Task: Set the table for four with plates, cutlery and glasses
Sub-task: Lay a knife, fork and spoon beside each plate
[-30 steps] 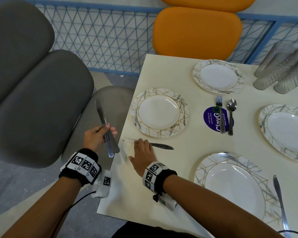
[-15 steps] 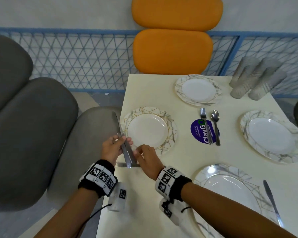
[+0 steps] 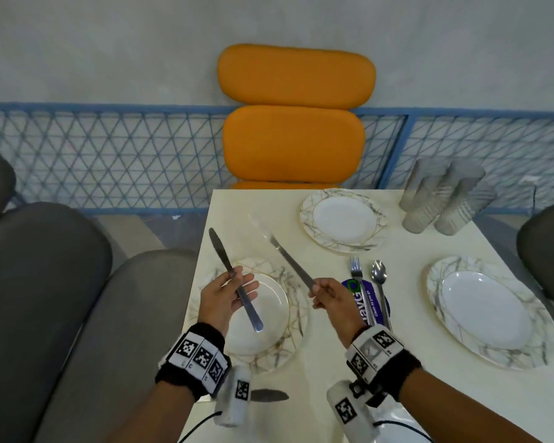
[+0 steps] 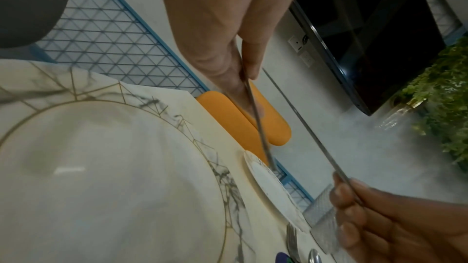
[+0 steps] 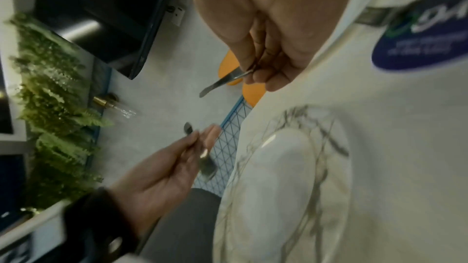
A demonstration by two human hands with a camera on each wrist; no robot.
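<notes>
My left hand (image 3: 224, 294) holds a table knife (image 3: 219, 251) by its middle, above the left marbled plate (image 3: 269, 343). My right hand (image 3: 328, 292) grips a second knife (image 3: 288, 259) by the handle, its blade pointing up and to the left. The two hands are apart. In the left wrist view, fingers (image 4: 228, 67) pinch the first knife (image 4: 258, 119). In the right wrist view, the right hand's knife (image 5: 222, 83) sticks out past the fingers. A third knife (image 3: 267, 394) lies flat on the table (image 3: 406, 273) by the near left corner.
Three more marbled plates are here: far (image 3: 344, 219), right (image 3: 486, 311) and near (image 3: 394, 420). A fork (image 3: 357, 282) and spoon (image 3: 379, 276) lie on a blue sticker mid-table. Ribbed glasses (image 3: 442, 199) stand at the far right corner. Orange chair (image 3: 295, 139) beyond, grey chairs alongside.
The hands were together at the table's left edge with the knives bunched in the left hand. Now they have separated, each lifting one knife over the left plate.
</notes>
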